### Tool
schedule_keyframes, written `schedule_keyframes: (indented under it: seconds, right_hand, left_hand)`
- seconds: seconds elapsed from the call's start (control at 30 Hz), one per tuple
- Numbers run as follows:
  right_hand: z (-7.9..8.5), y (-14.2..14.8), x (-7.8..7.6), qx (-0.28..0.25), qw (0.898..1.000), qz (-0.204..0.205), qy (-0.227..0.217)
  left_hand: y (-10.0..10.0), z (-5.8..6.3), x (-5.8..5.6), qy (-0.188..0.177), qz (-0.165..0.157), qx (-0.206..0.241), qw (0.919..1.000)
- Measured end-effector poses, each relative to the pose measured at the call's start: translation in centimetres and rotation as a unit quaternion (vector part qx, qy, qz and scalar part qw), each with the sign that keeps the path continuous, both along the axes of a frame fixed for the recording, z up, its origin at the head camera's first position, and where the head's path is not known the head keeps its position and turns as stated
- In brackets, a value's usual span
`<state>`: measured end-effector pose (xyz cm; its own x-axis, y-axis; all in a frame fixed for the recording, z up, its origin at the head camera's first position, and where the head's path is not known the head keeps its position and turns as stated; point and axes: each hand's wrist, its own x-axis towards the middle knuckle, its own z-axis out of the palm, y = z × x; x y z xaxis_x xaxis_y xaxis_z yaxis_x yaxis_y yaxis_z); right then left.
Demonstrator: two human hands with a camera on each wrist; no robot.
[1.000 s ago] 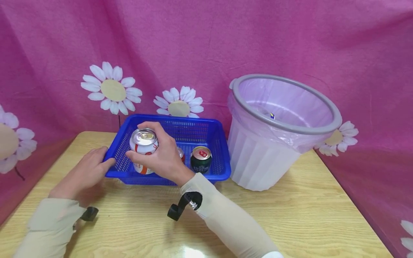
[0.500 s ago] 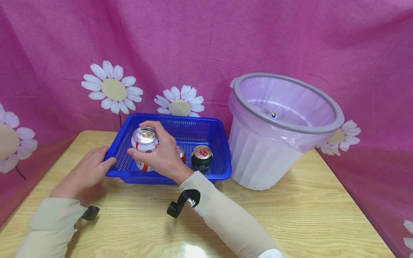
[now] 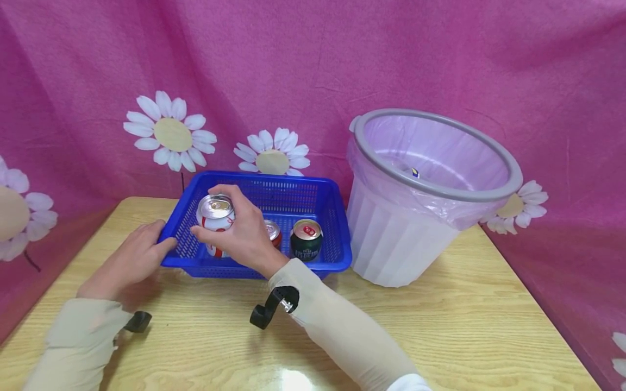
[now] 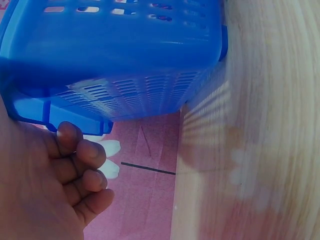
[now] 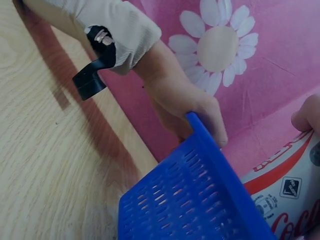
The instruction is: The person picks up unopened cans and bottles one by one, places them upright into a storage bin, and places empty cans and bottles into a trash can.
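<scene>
My left hand (image 3: 132, 258) grips the left rim of a blue plastic basket (image 3: 215, 269), thumb over the edge. In the left wrist view its fingers (image 4: 90, 152) curl beneath that rim. My right hand (image 3: 246, 233) holds a white-and-red Coca-Cola can (image 3: 213, 222) upright in the basket's left part, thumb on the near side and fingers behind. Its lettering shows in the right wrist view, where only bits of the hand appear. A red can (image 3: 272, 232), partly hidden by my right hand, and a dark green can (image 3: 306, 241) stand in the basket.
A white ribbed bin (image 3: 391, 239) with a clear liner and grey rim stands right of the basket; a small blue-and-yellow item (image 3: 415, 172) shows inside. Both rest on a wooden table (image 3: 220, 336) before a pink flowered cloth (image 3: 313, 65).
My right hand and the Coca-Cola can have shifted slightly left, uncovering more of the red can. The left hand keeps its hold on the basket.
</scene>
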<state>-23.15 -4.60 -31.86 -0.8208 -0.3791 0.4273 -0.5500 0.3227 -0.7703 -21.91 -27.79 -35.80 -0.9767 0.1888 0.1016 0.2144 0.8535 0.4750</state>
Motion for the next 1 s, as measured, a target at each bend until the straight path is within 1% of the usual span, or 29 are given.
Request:
schedule_keyframes:
  seconds: [0.17,0.37,0.47,0.57,0.7,0.8,0.9,1.0]
  right_hand:
    - [-0.38,-0.13,0.18,0.021,1.0,0.005,0.0]
    - [-0.56,-0.25,0.28,0.032,0.999,0.008,0.002]
    - [-0.63,-0.32,0.2,0.036,0.999,0.008,0.006]
    - [-0.69,-0.37,0.12,0.042,0.999,0.006,0.012]
    - [-0.82,-0.42,0.08,0.054,0.999,0.0,0.002]
    - [-0.91,-0.51,0.02,0.07,0.998,-0.003,-0.003]
    - [-0.94,-0.61,-0.09,0.086,0.996,-0.002,0.006]
    - [-0.88,-0.64,-0.17,0.095,0.995,-0.001,0.011]
  left_hand:
    - [0.0,-0.04,-0.02,0.01,-0.001,0.001,1.0]
    - [-0.02,-0.08,-0.04,0.01,-0.001,0.003,0.9999]
    - [-0.04,-0.03,-0.04,0.008,0.0,0.003,1.0]
    - [-0.02,0.06,-0.08,-0.002,0.002,0.001,1.0]
    - [-0.04,-0.08,-0.08,-0.007,0.001,-0.001,1.0]
    - [-0.07,-0.24,-0.08,-0.007,0.0,-0.002,1.0]
    - [-0.05,-0.2,-0.08,-0.007,0.001,-0.003,1.0]
    - [0.0,-0.12,-0.06,0.001,0.001,-0.005,1.0]
